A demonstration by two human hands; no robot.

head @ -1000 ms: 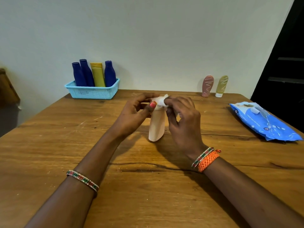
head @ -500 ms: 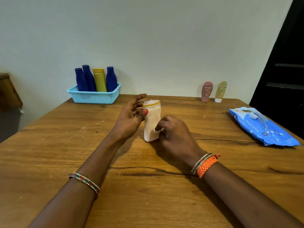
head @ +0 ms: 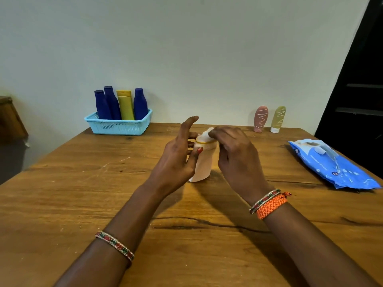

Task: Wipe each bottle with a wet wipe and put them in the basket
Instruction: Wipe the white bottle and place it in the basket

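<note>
A pale cream bottle [head: 204,164] stands tilted at the middle of the wooden table [head: 83,193]. My left hand [head: 178,160] holds its left side, thumb on the front and fingers behind. My right hand [head: 234,156] pinches a white wet wipe [head: 205,134] on the bottle's cap. At the back left a light blue basket [head: 118,127] holds three dark blue bottles [head: 112,103] and a yellow one [head: 125,104]. A pink bottle [head: 260,119] and an olive bottle [head: 278,119] stand at the back right against the wall.
A blue wet-wipe pack [head: 331,164] lies at the table's right edge. A dark doorway [head: 360,79] is to the right and a brown object [head: 10,119] sits off the table's left side.
My right hand has moved the wipe from the bottle's lower side back up onto the cap. My left hand kept its hold on the bottle, with its fingers spread wider now.
</note>
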